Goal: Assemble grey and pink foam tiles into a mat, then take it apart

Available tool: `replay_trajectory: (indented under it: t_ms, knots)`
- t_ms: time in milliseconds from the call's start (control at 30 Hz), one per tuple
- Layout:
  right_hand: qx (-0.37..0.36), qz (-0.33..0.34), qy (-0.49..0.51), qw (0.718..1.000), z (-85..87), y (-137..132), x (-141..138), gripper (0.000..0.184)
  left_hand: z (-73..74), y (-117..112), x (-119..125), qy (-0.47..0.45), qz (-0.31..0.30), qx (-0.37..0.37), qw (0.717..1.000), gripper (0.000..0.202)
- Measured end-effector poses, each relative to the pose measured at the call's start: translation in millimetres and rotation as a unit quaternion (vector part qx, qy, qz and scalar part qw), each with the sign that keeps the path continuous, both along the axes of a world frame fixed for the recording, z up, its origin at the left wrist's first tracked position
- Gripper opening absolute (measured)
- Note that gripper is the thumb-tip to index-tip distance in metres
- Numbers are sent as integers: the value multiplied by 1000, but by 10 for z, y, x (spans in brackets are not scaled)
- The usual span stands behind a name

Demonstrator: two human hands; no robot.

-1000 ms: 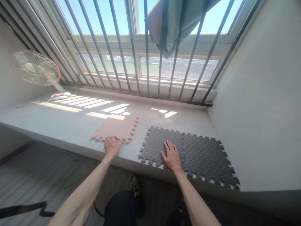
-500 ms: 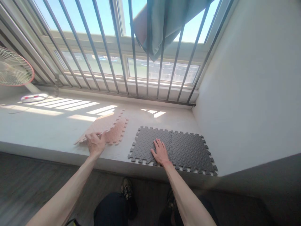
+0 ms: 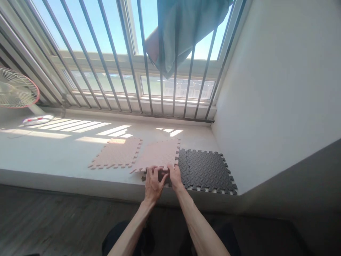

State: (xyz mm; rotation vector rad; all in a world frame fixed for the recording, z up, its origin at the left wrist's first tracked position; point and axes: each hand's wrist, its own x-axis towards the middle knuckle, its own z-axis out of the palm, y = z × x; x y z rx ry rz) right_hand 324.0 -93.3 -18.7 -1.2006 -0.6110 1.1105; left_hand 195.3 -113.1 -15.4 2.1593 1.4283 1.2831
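A pink foam mat tile (image 3: pixel 160 153) with toothed edges is held slightly raised over the left part of the dark grey foam tiles (image 3: pixel 207 169). My left hand (image 3: pixel 154 183) grips its near edge with the fingers on top. At its near right corner, my right hand (image 3: pixel 174 176) pinches the edge, thumb close to the left hand's. Another pink foam tile (image 3: pixel 117 153) lies flat to the left. The two grey tiles are joined along a seam; most of the left one is hidden under the held pink tile and my hands.
The tiles lie on a white ledge (image 3: pixel 53 153) below a barred window (image 3: pixel 128 81). A fan (image 3: pixel 17 89) stands at the far left. A white wall (image 3: pixel 274 99) closes off the right side, and the dark floor (image 3: pixel 66 213) lies below the ledge.
The left hand has lifted the upper pink tile and carried it right, over the left grey tile. My right hand has left the grey surface and taken hold of the pink tile's corner.
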Motion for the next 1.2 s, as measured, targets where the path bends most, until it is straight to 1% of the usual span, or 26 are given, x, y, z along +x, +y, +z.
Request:
replay_trajectory:
  t_ms: [33,67,133,167,200,233,267,300,333,367,400,433,467,567,600,633,667,700,767,833,867,933,1067,1200]
  knots:
    - [-2,-8,-1,1000,7,-45,178,50,-10,-6,30,-3,0,3,1000,37]
    - [0,-10,0,1000,22,-94,376,48,-6,28,29,-14,24,6,1000,42]
    - [6,-17,0,1000,75,-198,793,44,25,200,-31,-62,117,-15,991,53]
    - [9,-21,1,1000,110,-245,995,42,45,322,-68,-93,157,-51,982,58]
    - [10,-24,1,1000,146,-284,1184,42,64,452,-95,-128,172,-111,970,61]
    - [10,-26,1,1000,180,-314,1358,42,79,579,-106,-170,153,-190,955,61]
    - [10,-28,2,1000,210,-332,1514,42,90,692,-93,-217,103,-276,931,60]
    - [9,-28,3,1000,234,-337,1653,42,96,787,-54,-266,33,-356,895,57]
    - [8,-29,3,1000,251,-331,1779,41,100,862,12,-311,-42,-418,853,54]
    - [7,-30,3,1000,261,-314,1892,41,104,920,102,-350,-104,-455,812,51]
    - [7,-31,3,999,263,-290,1997,41,109,967,215,-381,-149,-469,783,50]
    - [7,-33,4,999,257,-262,2096,42,117,1012,346,-402,-174,-468,768,51]
    - [9,-38,5,999,244,-235,2189,43,127,1063,490,-417,-183,-458,764,54]
    - [8,-70,-20,997,141,-206,2425,51,159,1294,964,-444,-183,-420,770,61]
    - [-1,-84,-54,995,81,-226,2480,54,162,1401,1121,-449,-177,-412,773,63]
    - [-12,-97,-108,989,10,-264,2521,55,159,1517,1271,-451,-170,-407,776,65]
    - [-20,-105,-182,978,-73,-318,2546,56,149,1638,1414,-450,-163,-406,779,66]
    - [-22,-104,-265,958,-162,-384,2556,54,131,1757,1548,-445,-157,-407,782,66]
    - [-5,-85,-421,903,-340,-526,2541,45,76,1975,1791,-433,-155,-410,788,63]
    - [17,-52,-514,856,-482,-641,2507,37,4,2144,2006,-426,-160,-415,788,58]
    - [22,-39,-538,841,-531,-678,2492,35,-36,2207,2105,-425,-160,-418,787,56]
    - [22,-26,-562,827,-583,-711,2475,34,-117,2294,2289,-420,-156,-428,785,54]
    - [13,-23,-568,823,-578,-697,2476,34,-270,2361,2590,-427,-153,-435,778,55]
    - [5,-21,-573,819,-564,-696,2474,35,-385,2375,2770,-420,-171,-449,770,58]
